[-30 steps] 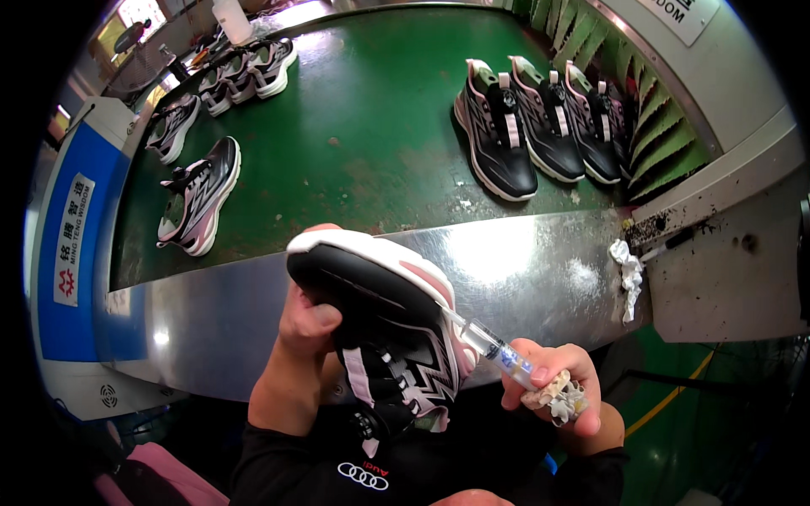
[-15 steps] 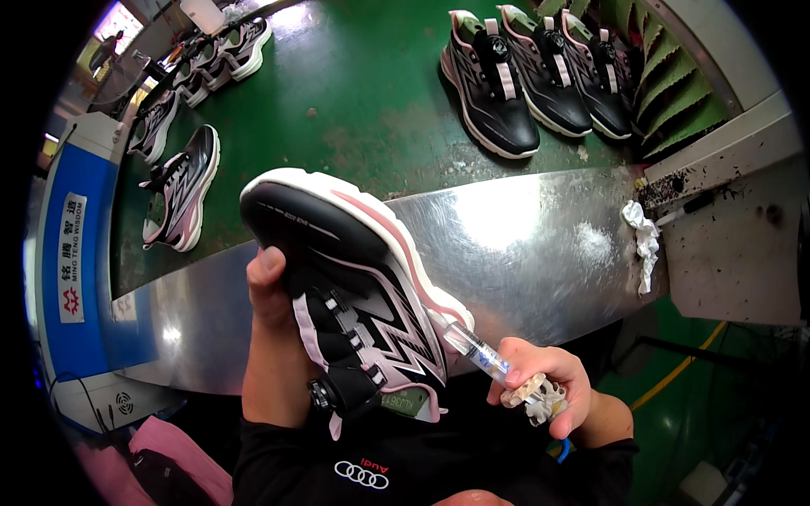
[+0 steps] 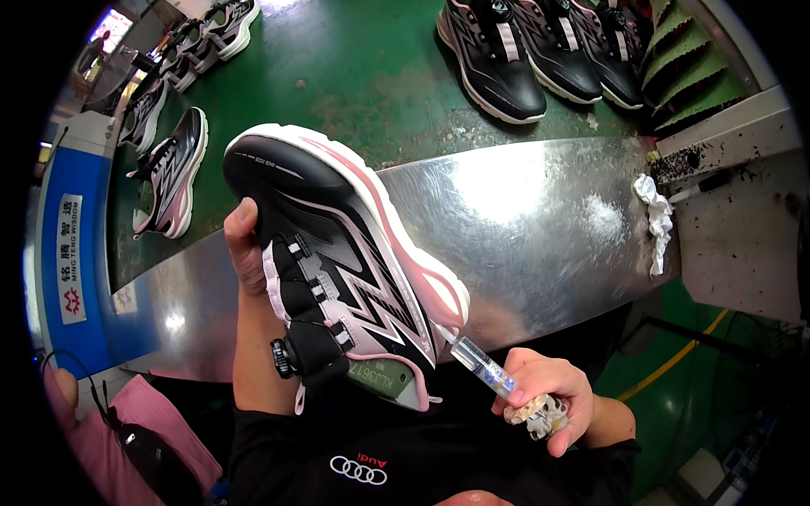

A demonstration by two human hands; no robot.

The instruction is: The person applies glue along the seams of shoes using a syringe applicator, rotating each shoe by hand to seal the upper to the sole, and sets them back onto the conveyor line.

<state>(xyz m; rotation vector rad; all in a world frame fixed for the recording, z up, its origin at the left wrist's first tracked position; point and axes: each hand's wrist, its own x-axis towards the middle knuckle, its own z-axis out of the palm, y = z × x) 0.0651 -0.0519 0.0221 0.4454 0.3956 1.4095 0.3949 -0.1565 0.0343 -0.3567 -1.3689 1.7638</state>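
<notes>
My left hand (image 3: 245,244) grips a black and pink sneaker (image 3: 337,244) with a white sole, its thumb showing beside the upper and the other fingers hidden behind the shoe. The toe points up and away to the left, the heel down toward my body, and a dial with black straps hangs on the near left side. In my right hand (image 3: 553,392) is a clear syringe (image 3: 483,368), fist closed round its rear end, where pale crusted material (image 3: 538,413) clings. The syringe's thin tip meets the shoe near the heel, at the edge between sole and upper.
A metal plate (image 3: 540,228) edges the green table (image 3: 354,76). Several sneakers (image 3: 498,67) stand at the far right, more (image 3: 173,173) at the left. Crumpled white tissue (image 3: 654,223) lies by the right-hand machine wall. Another person's pink sleeve (image 3: 160,422) shows lower left.
The sneaker has turned a little and moved left, showing more of its side. The syringe tip has shifted down along the sole edge toward the heel. Both hands keep their hold.
</notes>
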